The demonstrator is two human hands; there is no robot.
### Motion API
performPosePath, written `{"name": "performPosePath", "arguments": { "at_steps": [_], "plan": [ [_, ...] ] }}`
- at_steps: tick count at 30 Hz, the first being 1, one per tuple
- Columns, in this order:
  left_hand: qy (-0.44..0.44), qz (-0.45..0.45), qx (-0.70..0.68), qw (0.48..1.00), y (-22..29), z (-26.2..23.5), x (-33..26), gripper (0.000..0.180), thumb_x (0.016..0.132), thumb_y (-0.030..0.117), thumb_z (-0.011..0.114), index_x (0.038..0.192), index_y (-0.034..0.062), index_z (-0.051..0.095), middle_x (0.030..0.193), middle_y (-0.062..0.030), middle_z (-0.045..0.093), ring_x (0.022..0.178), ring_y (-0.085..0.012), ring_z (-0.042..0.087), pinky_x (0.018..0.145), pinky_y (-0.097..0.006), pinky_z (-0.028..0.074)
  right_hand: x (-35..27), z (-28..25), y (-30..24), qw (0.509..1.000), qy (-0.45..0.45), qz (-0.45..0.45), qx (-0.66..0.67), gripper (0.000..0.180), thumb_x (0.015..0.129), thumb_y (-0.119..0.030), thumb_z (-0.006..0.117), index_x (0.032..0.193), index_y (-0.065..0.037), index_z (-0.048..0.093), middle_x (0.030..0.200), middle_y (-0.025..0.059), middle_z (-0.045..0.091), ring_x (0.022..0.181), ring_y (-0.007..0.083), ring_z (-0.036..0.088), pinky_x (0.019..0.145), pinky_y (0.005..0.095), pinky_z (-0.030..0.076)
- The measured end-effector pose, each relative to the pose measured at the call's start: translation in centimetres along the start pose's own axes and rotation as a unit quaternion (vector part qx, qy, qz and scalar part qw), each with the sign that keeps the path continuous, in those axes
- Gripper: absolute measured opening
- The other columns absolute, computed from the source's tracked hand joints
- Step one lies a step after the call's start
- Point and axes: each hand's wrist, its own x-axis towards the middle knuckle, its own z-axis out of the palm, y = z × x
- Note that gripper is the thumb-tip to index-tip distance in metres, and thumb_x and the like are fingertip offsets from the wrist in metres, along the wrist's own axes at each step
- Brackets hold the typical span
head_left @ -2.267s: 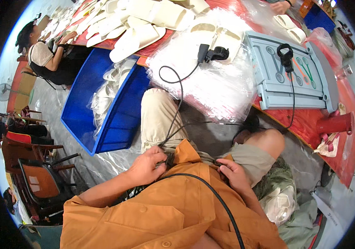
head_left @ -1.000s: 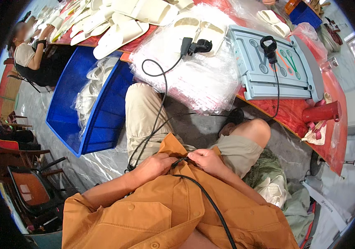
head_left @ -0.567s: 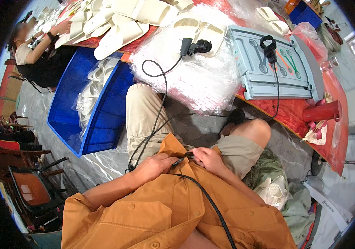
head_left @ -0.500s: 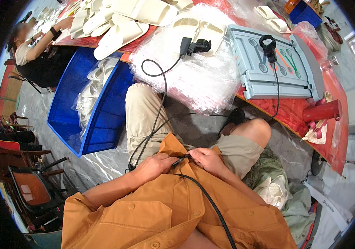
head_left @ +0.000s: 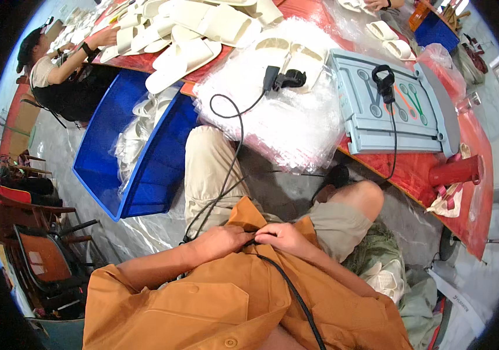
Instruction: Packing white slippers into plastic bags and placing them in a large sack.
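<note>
My left hand [head_left: 224,241] and my right hand [head_left: 285,238] meet in front of my orange shirt [head_left: 197,306], fingers closed. Between their fingertips sits a small dark piece of the black cable [head_left: 291,281], mostly hidden by the fingers. From there the cable runs down across the shirt toward the lower edge. Another thin black cord [head_left: 239,149] rises past my knee to a black strap with a clip [head_left: 284,79] lying on white slippers in plastic bags [head_left: 261,125] at the table's edge.
A blue bin [head_left: 150,169] with bagged slippers stands left of my knee. On the red table [head_left: 386,166] lie piled cream slippers [head_left: 188,55] and a grey-blue folding stool [head_left: 357,119] bearing a black strap. A person [head_left: 57,73] sits at far left; another hand [head_left: 376,4] shows at the top.
The view has shifted slightly, so the table and bin appear lower and further right. My hands have drawn closer together, covering more of the dark piece. Another person's hand now shows at the top.
</note>
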Motion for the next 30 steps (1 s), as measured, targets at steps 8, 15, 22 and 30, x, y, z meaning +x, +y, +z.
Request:
{"name": "performPosePath", "arguments": {
  "at_steps": [8,15,22,30],
  "plan": [
    [0.077,-0.033,-0.177,0.981,-0.4,-1.1,-0.3,0.018,0.088,0.011,0.064,0.104,0.0042,0.066,0.093,-0.0132,0.066,0.084,-0.0329,0.064,0.075,-0.038,0.052,-0.9,-1.1,1.1,0.998,-0.015,0.047,0.038,0.034,0.098,-0.029,0.059,0.108,0.002,0.068,0.104,0.0124,0.071,0.093,0.0169,0.064,0.083,0.0292,0.049],
    [0.118,-0.379,-0.433,0.809,-3.7,-1.6,-12.3,0.009,0.093,0.009,0.061,0.098,0.0029,0.064,0.085,-0.0048,0.063,0.079,-0.0181,0.063,0.071,-0.031,0.051,-5.8,-2.6,2.0,0.992,-0.02,0.01,-0.128,0.035,0.097,-0.03,0.061,0.118,-0.003,0.063,0.101,0.015,0.069,0.093,0.0242,0.066,0.081,0.0311,0.05],
    [0.285,-0.553,-0.59,0.514,-6.1,-2.2,-20.8,0.009,0.088,0.003,0.058,0.096,0.0059,0.056,0.087,-0.0108,0.06,0.069,-0.0249,0.063,0.062,-0.036,0.054,-6.0,-3.9,1.2,0.991,-0.061,0.106,-0.055,0.026,0.098,-0.025,0.06,0.112,-0.003,0.062,0.099,0.0075,0.066,0.093,0.0148,0.061,0.079,0.029,0.046],
    [0.092,-0.648,-0.499,0.569,-2.3,0.4,-24.4,0.011,0.09,0.005,0.058,0.101,0.0068,0.059,0.095,-0.0091,0.06,0.08,-0.0233,0.065,0.072,-0.04,0.055,-5.2,-4.4,0.4,0.984,-0.062,0.165,0.019,0.027,0.098,-0.026,0.06,0.112,-0.003,0.061,0.096,0.0046,0.065,0.089,0.0104,0.059,0.078,0.026,0.047]
  ]
}}
